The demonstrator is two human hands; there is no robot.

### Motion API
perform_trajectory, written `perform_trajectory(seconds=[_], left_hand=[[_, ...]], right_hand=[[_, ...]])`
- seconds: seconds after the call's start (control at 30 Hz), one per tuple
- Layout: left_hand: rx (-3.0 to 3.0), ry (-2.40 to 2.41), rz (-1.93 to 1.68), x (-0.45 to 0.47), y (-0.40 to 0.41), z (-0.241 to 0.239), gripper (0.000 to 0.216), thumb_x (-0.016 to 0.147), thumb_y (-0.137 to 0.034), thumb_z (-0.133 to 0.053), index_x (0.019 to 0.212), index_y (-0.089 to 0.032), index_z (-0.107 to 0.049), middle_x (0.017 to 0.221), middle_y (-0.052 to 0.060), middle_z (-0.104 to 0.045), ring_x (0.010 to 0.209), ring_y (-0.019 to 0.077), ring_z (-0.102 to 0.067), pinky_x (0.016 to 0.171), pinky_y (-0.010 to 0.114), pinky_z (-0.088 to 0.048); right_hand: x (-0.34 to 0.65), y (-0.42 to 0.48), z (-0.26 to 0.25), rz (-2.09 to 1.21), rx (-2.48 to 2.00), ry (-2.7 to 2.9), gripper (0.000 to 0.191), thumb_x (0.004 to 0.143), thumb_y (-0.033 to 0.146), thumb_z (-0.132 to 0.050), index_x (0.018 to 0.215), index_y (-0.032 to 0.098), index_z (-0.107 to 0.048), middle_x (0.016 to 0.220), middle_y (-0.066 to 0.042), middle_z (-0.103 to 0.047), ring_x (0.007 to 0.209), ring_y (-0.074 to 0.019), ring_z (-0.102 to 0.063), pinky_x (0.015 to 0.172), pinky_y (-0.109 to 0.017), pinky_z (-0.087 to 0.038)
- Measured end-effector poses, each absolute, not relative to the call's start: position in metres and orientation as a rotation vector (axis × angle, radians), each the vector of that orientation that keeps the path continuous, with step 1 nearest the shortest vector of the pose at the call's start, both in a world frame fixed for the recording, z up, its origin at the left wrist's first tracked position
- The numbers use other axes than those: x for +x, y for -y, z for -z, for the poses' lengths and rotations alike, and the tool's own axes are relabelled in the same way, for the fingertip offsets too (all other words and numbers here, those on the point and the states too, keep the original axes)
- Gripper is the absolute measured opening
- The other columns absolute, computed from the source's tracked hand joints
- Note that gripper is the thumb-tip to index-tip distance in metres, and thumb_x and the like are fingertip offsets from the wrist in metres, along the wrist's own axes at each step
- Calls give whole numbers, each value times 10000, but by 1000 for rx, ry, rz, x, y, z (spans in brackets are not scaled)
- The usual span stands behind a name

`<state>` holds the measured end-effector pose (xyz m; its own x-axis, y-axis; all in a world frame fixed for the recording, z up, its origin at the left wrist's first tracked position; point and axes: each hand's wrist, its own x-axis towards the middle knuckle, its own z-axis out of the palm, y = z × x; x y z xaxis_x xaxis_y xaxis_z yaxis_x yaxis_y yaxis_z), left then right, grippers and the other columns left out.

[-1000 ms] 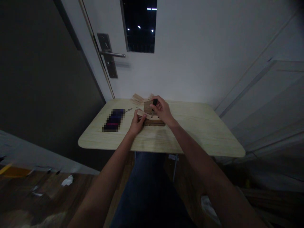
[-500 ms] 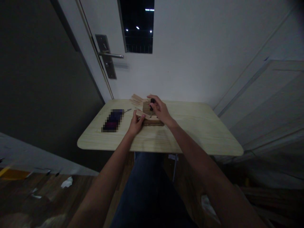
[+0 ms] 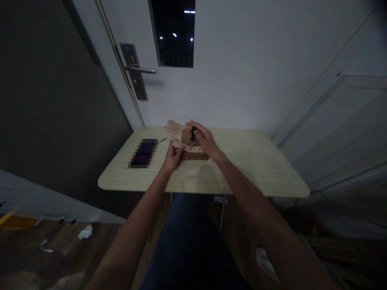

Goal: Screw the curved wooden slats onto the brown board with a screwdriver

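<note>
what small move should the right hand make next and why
Probably a gentle twist of the black-handled tool: the right hand grips its handle, its tip appears to meet the pale wood, and the left hand holds that wood's left end.

the right hand hides part of the brown block and of the screwdriver, whose tip is too small to make out against the pale piece. the left hand covers some of that piece's left part. coarse squares blur the dark thing past recognition; the thin rod beside it is too small to name. the window runs off the top edge, the yellow thing off the left, both forearms off the bottom.
</note>
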<state>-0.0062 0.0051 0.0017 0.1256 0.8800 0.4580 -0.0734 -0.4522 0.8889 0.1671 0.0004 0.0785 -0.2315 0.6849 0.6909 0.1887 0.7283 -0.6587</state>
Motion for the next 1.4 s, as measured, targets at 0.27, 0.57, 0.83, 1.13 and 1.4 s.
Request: perform_trajectory(seconds=[0.27,0.57,0.83,1.13,1.4], left_hand=[[1591,-834,-1453,-7,-8,0,383,829,-472,-668,1025,-219,-457,873,-13,-576,795,120,-586,716,237,-470],[1573,-809,-1429,-6,-7,1,391,834,-471,-658,1054,-221,-453,896,-11,-600,808,119,-609,702,237,-469],[1554,-803,-1430,-5,-7,0,423,816,-494,-662,1064,-224,-451,875,-6,-610,822,141,-621,700,254,-473],[1584,-836,-1429,-6,-7,0,425,817,-505,-648,1058,-225,-438,894,-1,-598,804,131,-602,693,245,-457],[1578,-846,-1448,-6,-7,1,405,813,-492,-657,1035,-227,-446,866,-13,-583,791,125,-589,712,250,-464]], right_hand=[[162,-3,-75,-536,-808,1705,483,866,639,-554,1156,258,-619,1117,-59,-676,794,-150,-650,713,-302,-567],[164,2,-74,-326,-903,1837,450,920,554,-534,1288,300,-579,1327,-48,-626,872,-174,-652,825,-356,-561],[166,5,-77,-355,-840,1861,518,982,609,-312,1325,306,-554,1283,-45,-650,1161,-225,-614,1086,-443,-441],[166,1,-76,-599,-771,1698,560,893,718,-419,1169,270,-610,942,-33,-691,788,-163,-661,752,-331,-568],[164,-7,-73,-477,-873,1666,403,824,597,-625,1041,258,-611,815,2,-632,668,-131,-575,591,-264,-496]])
